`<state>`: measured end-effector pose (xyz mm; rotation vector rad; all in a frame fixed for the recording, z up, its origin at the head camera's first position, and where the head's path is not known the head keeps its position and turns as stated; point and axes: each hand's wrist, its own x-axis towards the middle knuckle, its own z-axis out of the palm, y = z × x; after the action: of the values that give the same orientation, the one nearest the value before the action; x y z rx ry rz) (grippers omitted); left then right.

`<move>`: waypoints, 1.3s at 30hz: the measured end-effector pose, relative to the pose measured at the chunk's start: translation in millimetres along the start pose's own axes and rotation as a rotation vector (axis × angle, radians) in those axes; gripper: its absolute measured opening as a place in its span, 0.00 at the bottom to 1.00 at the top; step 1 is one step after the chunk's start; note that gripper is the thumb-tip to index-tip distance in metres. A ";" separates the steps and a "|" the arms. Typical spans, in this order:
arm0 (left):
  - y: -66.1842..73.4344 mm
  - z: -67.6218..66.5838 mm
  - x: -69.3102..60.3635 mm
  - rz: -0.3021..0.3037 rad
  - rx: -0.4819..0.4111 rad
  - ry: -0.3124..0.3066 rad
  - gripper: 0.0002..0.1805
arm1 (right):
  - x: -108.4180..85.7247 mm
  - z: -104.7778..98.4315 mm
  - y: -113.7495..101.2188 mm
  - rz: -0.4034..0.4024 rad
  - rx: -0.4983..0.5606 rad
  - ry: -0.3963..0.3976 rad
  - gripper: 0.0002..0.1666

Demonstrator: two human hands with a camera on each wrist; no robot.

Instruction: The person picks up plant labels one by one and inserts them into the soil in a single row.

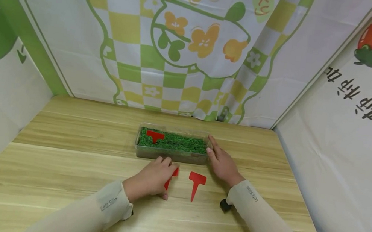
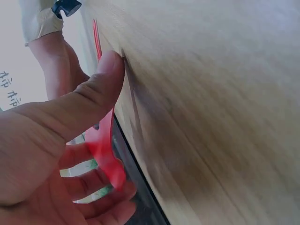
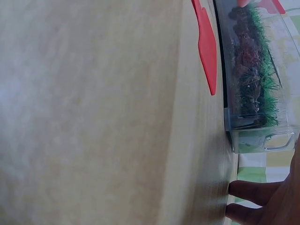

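Head view: left hand point(image 1: 149, 177) covers much of held red marker point(image 1: 175, 172); in left wrist view, thumb hides its middle. Lower stem of standing red marker point(image 1: 155, 135) lost in green turf point(image 1: 183, 143). Left-sleeve lettering point(image 1: 108, 204) blurred. Right wrist view: top edge cuts clear tray point(image 3: 243, 146) and loose red marker point(image 3: 208, 51); right edge cuts right hand point(image 3: 276, 199).

The desk point(image 1: 48, 162) has a pale wood-grain top, its grain running from side to side and its far corners rounded. Toward its far edge sits a clear rectangular plastic planter point(image 1: 169, 154), long side facing the person. Just in front lies a red T-shaped plant label point(image 1: 197, 178), crossbar toward the planter, pointed tip toward the person, flat on the wood and apart from the planter.
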<state>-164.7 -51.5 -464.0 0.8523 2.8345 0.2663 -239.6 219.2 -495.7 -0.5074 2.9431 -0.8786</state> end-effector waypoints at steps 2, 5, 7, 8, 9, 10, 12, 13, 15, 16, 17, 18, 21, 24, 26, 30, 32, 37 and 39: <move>-0.4 -1.4 -0.6 -0.003 0.005 0.008 0.50 | -0.1 -0.1 -0.4 -0.001 0.001 -0.001 0.37; -1.0 -4.6 -1.6 -0.001 0.005 0.031 0.40 | 0.0 -0.1 -0.6 -0.001 0.001 0.000 0.37; -1.5 -7.0 -2.3 0.002 0.018 0.059 0.32 | 0.0 0.0 -0.5 0.002 0.000 -0.001 0.37; -1.7 -8.4 -2.7 0.006 0.021 0.075 0.30 | 0.0 0.0 -0.4 0.004 -0.002 -0.001 0.37; -1.7 -9.7 -3.3 0.009 0.019 0.089 0.28 | 0.0 0.1 -0.3 0.005 -0.004 -0.001 0.37; -1.7 -10.8 -3.8 0.014 0.022 0.103 0.26 | -0.1 -0.1 -0.2 0.006 -0.005 -0.002 0.37; -1.9 -12.6 -4.5 0.021 0.029 0.127 0.24 | -0.1 0.1 0.3 0.010 -0.008 -0.004 0.37; -1.9 -13.1 -4.8 0.025 0.026 0.135 0.23 | -0.2 0.0 0.2 0.010 -0.009 -0.005 0.37; -2.0 -14.1 -5.4 0.029 0.028 0.145 0.22 | -0.2 -0.1 0.2 0.013 -0.009 -0.007 0.37; -2.0 -14.8 -5.7 0.030 0.029 0.147 0.22 | -0.3 -0.1 0.0 0.015 -0.009 -0.009 0.37; -1.9 -16.0 -6.0 0.031 0.026 0.149 0.21 | -0.3 -0.2 -0.2 0.017 -0.009 -0.010 0.37; -1.8 -17.2 -6.3 0.032 0.023 0.149 0.21 | -0.3 -0.2 -0.4 0.019 -0.008 -0.010 0.37; -0.8 -23.0 -8.7 0.027 0.007 0.151 0.20 | -0.2 0.0 -0.4 0.022 -0.011 -0.011 0.37; 0.0 -29.4 -11.1 0.016 -0.002 0.150 0.20 | -0.1 0.0 -0.8 0.022 -0.013 -0.010 0.37; 0.2 -32.8 -12.4 0.014 0.002 0.152 0.21 | -0.2 -0.6 -1.3 0.024 -0.012 -0.012 0.37; -0.4 -36.6 -13.4 0.020 0.013 0.151 0.23 | -0.7 -1.5 -1.7 0.029 -0.014 -0.015 0.37; -0.9 -37.6 -14.0 0.024 0.017 0.155 0.23 | -0.8 -1.3 -1.9 0.030 -0.014 -0.014 0.36; -1.9 -41.7 -14.9 0.043 0.033 0.178 0.21 | -1.0 -0.5 -1.5 0.022 -0.019 -0.009 0.37; -1.8 -45.7 -14.4 0.049 0.051 0.190 0.22 | -0.5 -0.6 -1.5 0.018 -0.019 -0.006 0.37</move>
<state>-163.6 -66.5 -418.5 0.9561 3.0102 0.2980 -238.7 218.6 -494.4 -0.4829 2.9483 -0.8467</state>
